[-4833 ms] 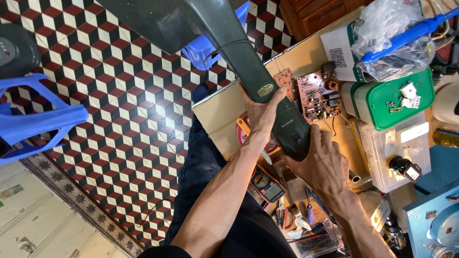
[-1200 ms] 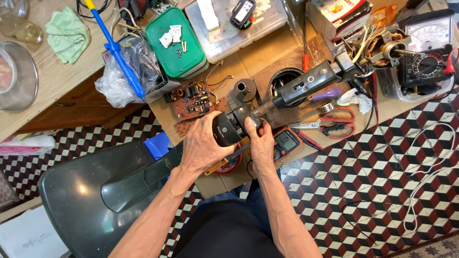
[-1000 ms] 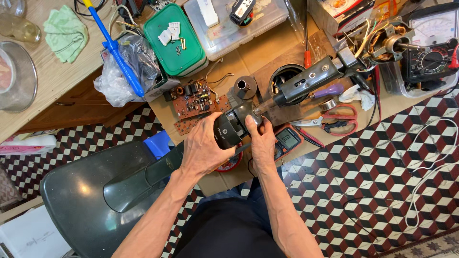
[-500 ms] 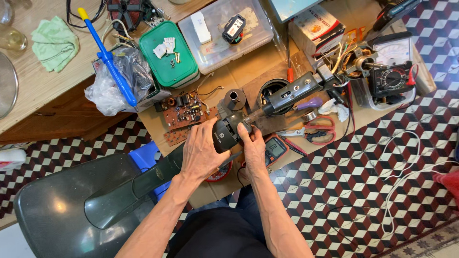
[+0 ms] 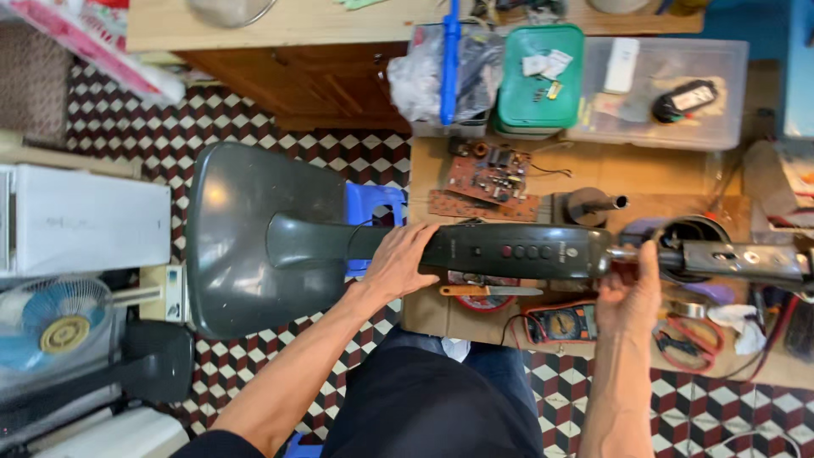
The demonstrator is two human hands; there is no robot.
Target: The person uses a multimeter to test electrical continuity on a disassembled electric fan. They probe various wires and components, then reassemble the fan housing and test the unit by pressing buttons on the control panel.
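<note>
Half a second ago we saw our hands close together on the dark column, working near its joint over the middle of the bench; now they are well apart. The fan stand [image 5: 509, 250] lies stretched out level across the view, its wide grey base [image 5: 246, 237] out over the checkered floor [image 5: 127, 119], beyond our left hand, and its metal neck [image 5: 729, 261] running on past our right hand over the bench [image 5: 509, 182]. We judge that we have gone from fiddling at one spot to steadying the whole stand along its length.

Our left hand [image 5: 398, 263] is wrapped around the stand where the slim stem meets the thicker control section, fingers curled over the top, forearm coming up from the lower left. Our right hand [image 5: 629, 293] holds the far end of that section from below, thumb raised against the junction with the neck, forearm nearly upright in the frame. Both hands are closed on the stand.

Under the stand between our hands lie a screwdriver [image 5: 487, 291] and a multimeter [image 5: 560, 324]. Beyond the stand from our left hand sits a circuit board [image 5: 487, 174], and further on a green box [image 5: 540, 76]
</note>
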